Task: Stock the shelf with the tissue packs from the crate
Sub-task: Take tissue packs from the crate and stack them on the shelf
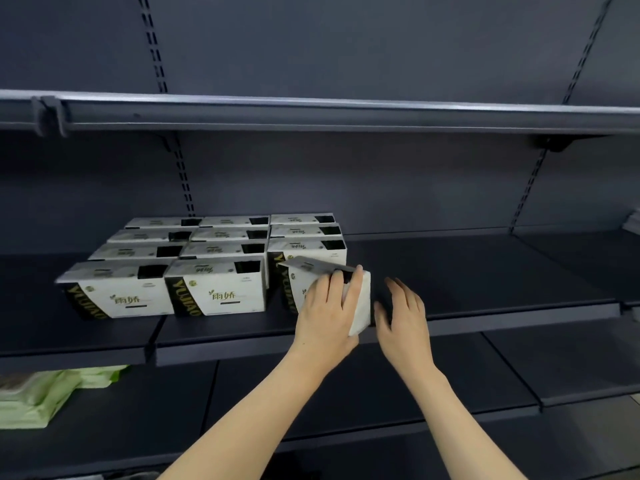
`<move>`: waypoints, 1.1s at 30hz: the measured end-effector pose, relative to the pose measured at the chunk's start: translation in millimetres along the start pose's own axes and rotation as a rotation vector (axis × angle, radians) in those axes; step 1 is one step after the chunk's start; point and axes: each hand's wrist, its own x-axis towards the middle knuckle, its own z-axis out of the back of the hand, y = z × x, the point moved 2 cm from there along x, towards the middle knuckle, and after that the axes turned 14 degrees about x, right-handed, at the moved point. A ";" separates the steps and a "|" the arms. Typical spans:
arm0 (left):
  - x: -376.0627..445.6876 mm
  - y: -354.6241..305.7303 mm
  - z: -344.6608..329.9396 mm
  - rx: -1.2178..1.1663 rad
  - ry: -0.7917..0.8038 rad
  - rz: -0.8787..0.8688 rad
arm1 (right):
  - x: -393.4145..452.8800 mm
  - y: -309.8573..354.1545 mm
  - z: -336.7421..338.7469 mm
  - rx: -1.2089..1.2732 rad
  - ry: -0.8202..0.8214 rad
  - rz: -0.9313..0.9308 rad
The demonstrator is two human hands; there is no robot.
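Several white and black tissue packs [216, 289] stand in three rows on the dark middle shelf [485, 271]. At the front of the right row, one more tissue pack [362, 306] sits tilted on the shelf. My left hand [327, 310] lies over its front face with the fingers hooked over its top edge. My right hand [403, 313] hovers just right of that pack, fingers spread, touching nothing. The crate is out of view.
An upper shelf [311, 114] overhangs the packs. Green soft packs [45, 396] lie at the left of the lower shelf [346, 403]. Bare dark shelf surface extends to the right of the tissue rows.
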 end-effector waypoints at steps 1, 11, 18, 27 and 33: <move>1.2 -3.0 -4.2 0.018 0.006 -0.002 | 3.6 -2.5 -0.1 0.000 -0.002 0.002; 6.9 -31.7 -38.3 0.078 0.067 -0.023 | 17.9 -26.7 1.1 -0.023 -0.001 -0.021; 8.7 -36.4 -41.4 0.075 0.127 -0.010 | 18.1 -35.9 -2.0 -0.038 0.046 -0.047; -16.7 21.0 -26.2 0.071 0.159 -0.020 | 18.5 -27.3 -1.7 0.024 0.024 -0.027; -23.3 59.9 -33.2 0.035 0.210 0.063 | 9.5 4.3 -2.7 0.184 -0.068 -0.001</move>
